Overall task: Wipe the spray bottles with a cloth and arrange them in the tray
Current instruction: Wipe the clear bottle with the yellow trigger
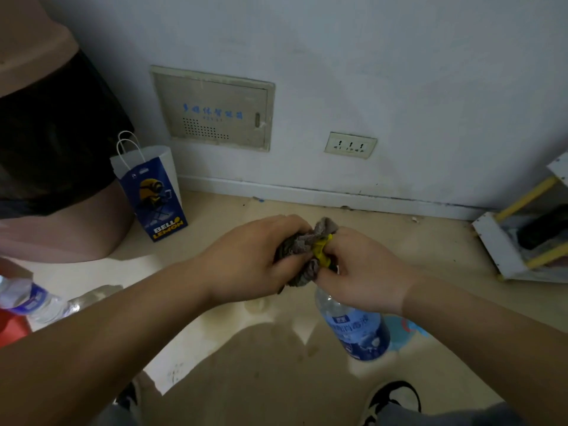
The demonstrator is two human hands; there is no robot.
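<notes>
**Pale wall, beige floor: cloth bunched on a yellow spray head**

Pale wall (399,72) filled the upper half of the frame, with a recessed metal panel (212,109) bearing blue lettering at upper centre and a triple socket (350,146) to its right. Below the skirting ran a beige floor (276,364). A blue and white paper bag (153,195) with cord handles stood at centre left, beside a pink rounded form (76,235) partly covered in black fabric. A white rack with yellow bars (519,244) sat at the right edge.

At the middle of the frame, the person's left grip (255,259) was clamped on a crumpled grey cloth (302,244), fingers curled round the bunched fabric. The cloth was pressed against the yellow spray head (321,249) of the spray bottle (356,327). The right grip (365,272) was closed round the bottle's neck just under that head, touching the cloth. The clear body with its blue label hung below the right wrist, slanting towards the lower right of the frame. Whether its base touched the floor could not be told.

A clear water bottle (30,298) with a blue label lay at the lower left, next to something red (12,327). A black and white shoe (393,398) showed at the bottom edge.
</notes>
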